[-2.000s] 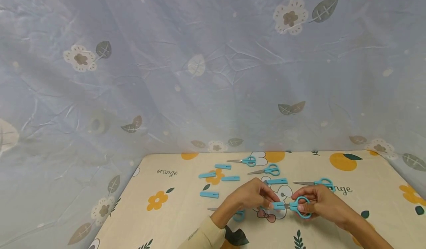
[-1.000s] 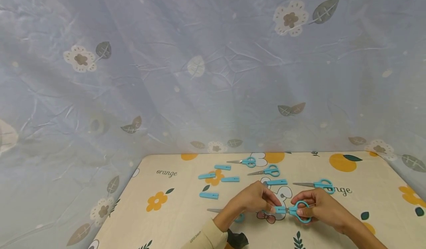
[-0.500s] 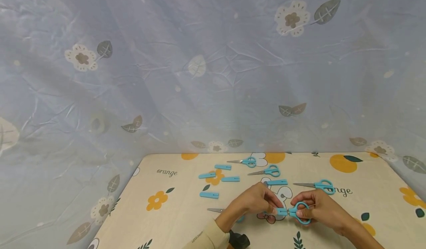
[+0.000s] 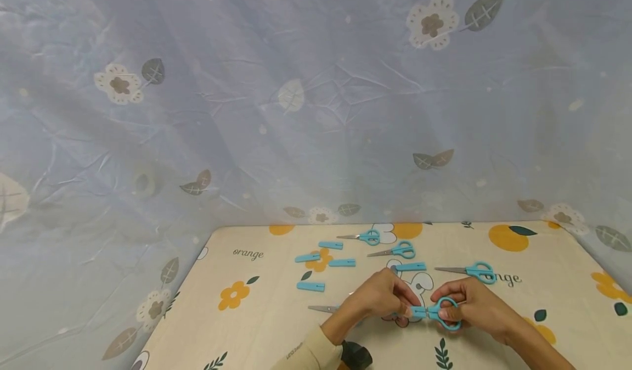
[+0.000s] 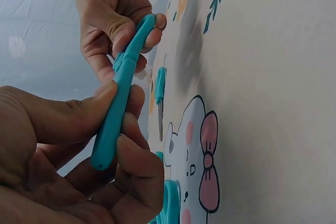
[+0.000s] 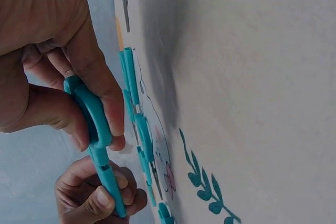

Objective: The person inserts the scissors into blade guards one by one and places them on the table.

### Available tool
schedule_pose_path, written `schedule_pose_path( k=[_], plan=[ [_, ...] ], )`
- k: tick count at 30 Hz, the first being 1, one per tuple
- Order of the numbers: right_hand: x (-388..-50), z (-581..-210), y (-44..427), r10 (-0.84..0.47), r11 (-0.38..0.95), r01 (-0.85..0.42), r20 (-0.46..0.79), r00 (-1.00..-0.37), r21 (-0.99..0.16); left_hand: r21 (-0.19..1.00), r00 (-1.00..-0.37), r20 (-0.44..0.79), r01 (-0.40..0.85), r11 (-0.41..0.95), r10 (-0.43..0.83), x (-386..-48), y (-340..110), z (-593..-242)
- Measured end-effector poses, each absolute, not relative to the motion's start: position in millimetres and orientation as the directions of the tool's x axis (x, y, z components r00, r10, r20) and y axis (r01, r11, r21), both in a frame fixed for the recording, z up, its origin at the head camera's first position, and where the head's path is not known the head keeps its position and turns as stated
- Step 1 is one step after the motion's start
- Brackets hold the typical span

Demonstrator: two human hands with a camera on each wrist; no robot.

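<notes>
Your hands held one pair of scissors and one cap, above the table's near middle. Your left thumb and fingers pinched the held cap (image 5: 111,124); your left hand (image 4: 384,296) was at its closed end. Your right hand (image 4: 469,307) gripped the held scissors (image 5: 137,41) by the rounded handle, fingers curled about it. The blades sat inside the cap, a thin sliver of metal showing at its mouth.

At least four loose scissors (image 4: 477,272) lay on the table, one partly hidden behind your left arm; you could not tell whether others were covered. Five loose caps (image 4: 311,286) lay flat, narrow, smooth blue plastic. The scissors had grey metal blades and blue ring handles. The cream tablecloth (image 4: 266,309) bore printed oranges and flowers; a creased, pale sheet (image 4: 222,112) hung behind.
</notes>
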State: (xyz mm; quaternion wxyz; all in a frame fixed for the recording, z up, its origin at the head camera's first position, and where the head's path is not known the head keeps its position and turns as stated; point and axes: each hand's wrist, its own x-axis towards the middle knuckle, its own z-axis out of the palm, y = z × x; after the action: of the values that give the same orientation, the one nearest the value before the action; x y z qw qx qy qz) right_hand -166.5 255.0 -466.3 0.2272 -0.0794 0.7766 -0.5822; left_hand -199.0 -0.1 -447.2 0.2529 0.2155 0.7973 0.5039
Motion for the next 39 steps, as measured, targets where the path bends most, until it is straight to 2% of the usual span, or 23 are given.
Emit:
schedule_pose_path(
  k=[5,11,16,21,33,39],
  plan=[
    [-166.0,-464.2,252.6,-0.390,0.297,0.150,-0.263,-0.882,-0.943,0.917,-0.779,-0.190,0.075,0.391,0.598,-198.0,2.0,-447.7],
    [-164.9,-466.2,251.8,-0.403,0.299,0.135,-0.253,-0.880,-0.945,0.919,-0.749,-0.235,0.037,0.392,0.620,-200.4,0.6,-448.4],
    [-167.0,-470.1,254.2,-0.456,0.279,0.127,-0.247,-0.855,-0.952,0.910,-0.706,-0.258,0.053,0.412,0.660,-203.7,-2.3,-446.8],
    [-168.3,-473.3,255.8,-0.513,0.258,0.102,-0.226,-0.828,-0.961,0.893,-0.688,-0.282,0.066,0.445,0.669,-205.2,-3.8,-447.6],
    [-165.8,-476.4,259.8,-0.508,0.331,0.075,-0.244,-0.826,-0.941,0.876,-0.685,-0.257,0.133,0.463,0.682,-205.0,-4.3,-453.6],
    [-165.2,-475.7,261.0,-0.514,0.326,0.077,-0.245,-0.822,-0.942,0.855,-0.712,-0.256,0.148,0.496,0.654,-202.0,-3.1,-455.1]
  ],
)
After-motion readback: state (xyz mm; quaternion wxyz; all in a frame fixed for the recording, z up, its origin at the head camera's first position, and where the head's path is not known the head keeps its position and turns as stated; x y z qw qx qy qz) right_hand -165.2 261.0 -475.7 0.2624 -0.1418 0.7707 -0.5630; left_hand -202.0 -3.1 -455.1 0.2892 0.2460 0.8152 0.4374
